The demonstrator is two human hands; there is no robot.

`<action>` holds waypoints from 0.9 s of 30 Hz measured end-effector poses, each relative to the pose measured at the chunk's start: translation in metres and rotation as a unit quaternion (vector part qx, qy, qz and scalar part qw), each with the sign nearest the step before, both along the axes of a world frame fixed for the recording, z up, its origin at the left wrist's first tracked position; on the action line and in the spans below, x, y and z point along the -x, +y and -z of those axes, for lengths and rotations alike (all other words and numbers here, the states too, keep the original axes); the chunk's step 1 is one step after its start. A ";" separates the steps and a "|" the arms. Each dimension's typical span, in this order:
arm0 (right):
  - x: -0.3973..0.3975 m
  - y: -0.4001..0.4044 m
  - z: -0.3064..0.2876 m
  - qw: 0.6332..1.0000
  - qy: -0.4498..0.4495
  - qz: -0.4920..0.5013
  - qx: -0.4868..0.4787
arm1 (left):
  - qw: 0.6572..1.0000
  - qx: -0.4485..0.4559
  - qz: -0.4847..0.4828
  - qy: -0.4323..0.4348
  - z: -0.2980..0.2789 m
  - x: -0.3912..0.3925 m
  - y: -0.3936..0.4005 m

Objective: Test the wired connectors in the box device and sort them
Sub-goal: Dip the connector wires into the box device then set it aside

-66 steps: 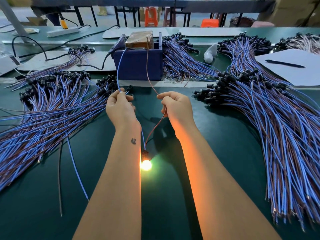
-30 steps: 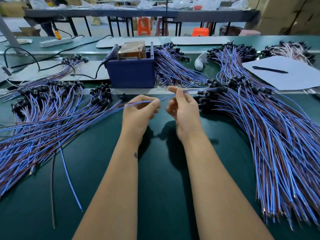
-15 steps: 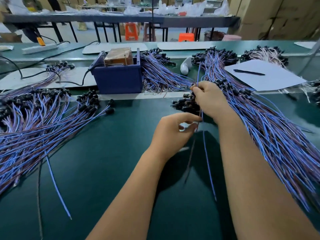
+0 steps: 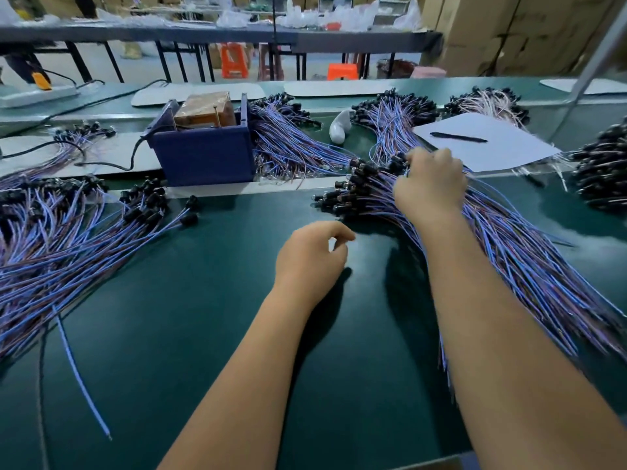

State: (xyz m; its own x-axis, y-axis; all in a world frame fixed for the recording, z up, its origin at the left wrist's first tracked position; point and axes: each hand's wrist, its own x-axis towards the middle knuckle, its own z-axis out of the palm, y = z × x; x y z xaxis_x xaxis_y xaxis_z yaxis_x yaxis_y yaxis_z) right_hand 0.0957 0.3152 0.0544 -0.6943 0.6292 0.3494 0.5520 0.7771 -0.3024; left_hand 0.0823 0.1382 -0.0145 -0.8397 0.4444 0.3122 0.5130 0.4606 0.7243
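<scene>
Two hands: the right hand [image 4: 429, 188] lies on the right pile of wired connectors [image 4: 502, 252] at centre right of the frame; the left hand [image 4: 310, 262] hovers over the green table [image 4: 203, 317] at centre.
Right hand state: fingers curled down into the black connector heads [image 4: 353, 188] at the upper-left end of the pile; whether they have already pinched one cannot be told.
Left hand state: loosely curled, thumb and forefinger near each other, holding nothing visible.
Pile axis: the wires run diagonally, heads towards the upper left, bare tips towards the lower right edge of the frame.
Box device: the blue box device [image 4: 203, 154] stands at upper centre-left, up and to the left of the right hand, just beyond the heads.
Left pile: a second heap of wired connectors [image 4: 68, 239] fills the left of the frame, heads towards the upper right.
Step, as a judgement: picking the next connector to test.
Key relation: the right hand is on the heads, so it is the nearer; the free wire ends trail away to the lower right, and a drawn connector would have to travel up and left to the box, with the left hand placed between to take the wires.
Risk: neighbouring wires may drag along.
</scene>
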 end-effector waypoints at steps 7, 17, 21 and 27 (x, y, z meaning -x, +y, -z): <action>0.039 -0.113 0.020 0.956 0.124 -0.219 0.150 | 0.967 0.005 -0.254 0.014 -0.004 0.034 -0.042; 0.057 -0.168 0.072 0.889 0.067 -0.326 0.315 | 0.915 0.098 -0.390 -0.036 -0.003 0.063 -0.107; 0.054 -0.164 0.073 0.859 0.081 -0.340 0.374 | 0.912 0.082 -0.396 -0.060 -0.006 0.069 -0.113; 0.052 -0.167 0.071 0.865 0.069 -0.349 0.354 | 0.908 0.102 -0.403 -0.057 -0.003 0.070 -0.118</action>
State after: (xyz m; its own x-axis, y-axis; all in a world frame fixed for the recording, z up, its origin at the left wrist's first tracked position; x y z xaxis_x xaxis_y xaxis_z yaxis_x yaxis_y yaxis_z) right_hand 0.0435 0.1487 -0.0169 -0.9735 0.1648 0.1585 -0.0562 0.4994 -0.8645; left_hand 0.0121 0.0203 -0.0111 -0.9397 -0.2895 0.1822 -0.1235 0.7838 0.6085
